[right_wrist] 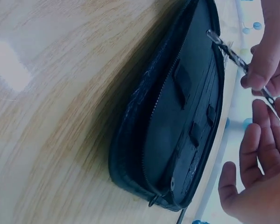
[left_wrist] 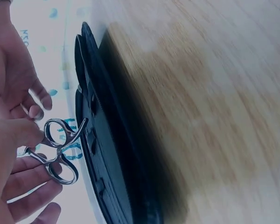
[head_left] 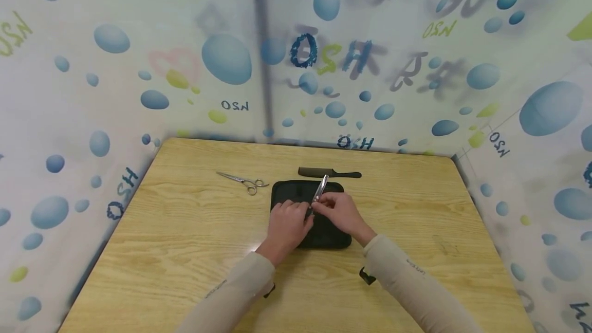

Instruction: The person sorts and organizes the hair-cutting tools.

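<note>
One pair of silver metal scissors (head_left: 321,187), held above a rectangular black zip case (head_left: 326,240).
From my end, the bare left hand (head_left: 289,225) pinches the scissors near their finger rings, while the right hand (head_left: 342,212) seems to pinch them near the pivot, thumb against forefinger. To handle this well, I would keep the blades together, fingertips off the cutting edges, and the rings clear of the case's black strap loops (right_wrist: 194,134). On the far wall (head_left: 231,132), pale with blue and green drops, I read mirrored-looking H2O lettering (head_left: 329,58); small dark script on the beige fabric sleeves (head_left: 238,284) is too fine to read, and I see no brand on scissors or case.
</note>
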`<state>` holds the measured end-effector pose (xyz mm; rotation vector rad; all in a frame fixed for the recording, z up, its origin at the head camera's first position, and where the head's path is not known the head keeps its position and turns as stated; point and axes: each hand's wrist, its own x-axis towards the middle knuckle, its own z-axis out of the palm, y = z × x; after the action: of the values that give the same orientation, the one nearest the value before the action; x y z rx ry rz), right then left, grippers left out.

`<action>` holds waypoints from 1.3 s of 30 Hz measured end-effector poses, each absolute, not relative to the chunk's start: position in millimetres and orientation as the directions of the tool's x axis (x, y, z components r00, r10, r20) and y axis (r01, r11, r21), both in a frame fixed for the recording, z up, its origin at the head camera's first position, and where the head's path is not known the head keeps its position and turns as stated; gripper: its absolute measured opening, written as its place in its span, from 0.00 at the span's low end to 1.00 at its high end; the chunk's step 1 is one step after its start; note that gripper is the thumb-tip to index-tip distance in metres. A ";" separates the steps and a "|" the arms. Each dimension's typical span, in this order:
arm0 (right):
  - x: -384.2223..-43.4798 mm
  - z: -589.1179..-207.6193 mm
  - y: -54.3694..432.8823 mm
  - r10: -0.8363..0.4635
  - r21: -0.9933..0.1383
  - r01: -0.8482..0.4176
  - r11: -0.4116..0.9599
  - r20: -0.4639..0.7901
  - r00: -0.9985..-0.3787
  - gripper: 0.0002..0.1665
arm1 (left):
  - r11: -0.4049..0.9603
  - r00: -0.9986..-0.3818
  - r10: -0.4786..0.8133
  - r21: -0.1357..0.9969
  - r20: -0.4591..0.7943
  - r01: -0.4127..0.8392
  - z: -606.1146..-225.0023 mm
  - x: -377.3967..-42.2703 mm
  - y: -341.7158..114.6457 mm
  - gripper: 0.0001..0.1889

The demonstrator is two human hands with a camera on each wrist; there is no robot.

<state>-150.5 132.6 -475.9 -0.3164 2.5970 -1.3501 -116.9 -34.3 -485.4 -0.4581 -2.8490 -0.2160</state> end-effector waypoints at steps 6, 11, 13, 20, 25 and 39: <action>-151.4 -480.2 140.0 -0.342 -0.796 -0.159 0.584 -0.064 -0.937 0.10 | 0.934 -0.900 0.316 0.066 0.301 0.350 -484.8 -121.3 -48.5 0.13; -152.5 -483.1 153.6 -0.352 -0.686 -0.238 0.687 -0.028 -0.936 0.13 | 0.922 -0.860 0.356 0.012 0.366 0.387 -484.1 -126.4 -69.3 0.13; -153.4 -485.3 160.7 -0.340 -0.583 -0.273 0.765 -0.007 -0.940 0.15 | 0.913 -0.837 0.383 -0.020 0.391 0.408 -483.8 -128.9 -78.5 0.12; -155.2 -496.3 182.2 -0.356 -0.240 -0.350 0.905 0.019 -0.934 0.30 | 0.891 -0.830 0.446 -0.080 0.334 0.447 -484.2 -138.2 -108.0 0.11; -154.0 -494.2 190.6 -0.404 -0.198 -0.385 0.902 -0.065 -0.912 0.43 | 0.888 -0.836 0.458 -0.109 0.301 0.447 -485.3 -144.8 -125.3 0.09; -149.9 -498.7 193.7 -0.436 -0.243 -0.378 0.894 -0.273 -0.857 0.68 | 0.886 -0.878 0.462 -0.102 0.122 0.452 -488.7 -158.9 -146.6 0.07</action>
<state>-149.9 193.7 -498.7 -0.6052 2.7374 -0.2591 -158.9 -146.6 -488.7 -0.7095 -2.9109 0.1062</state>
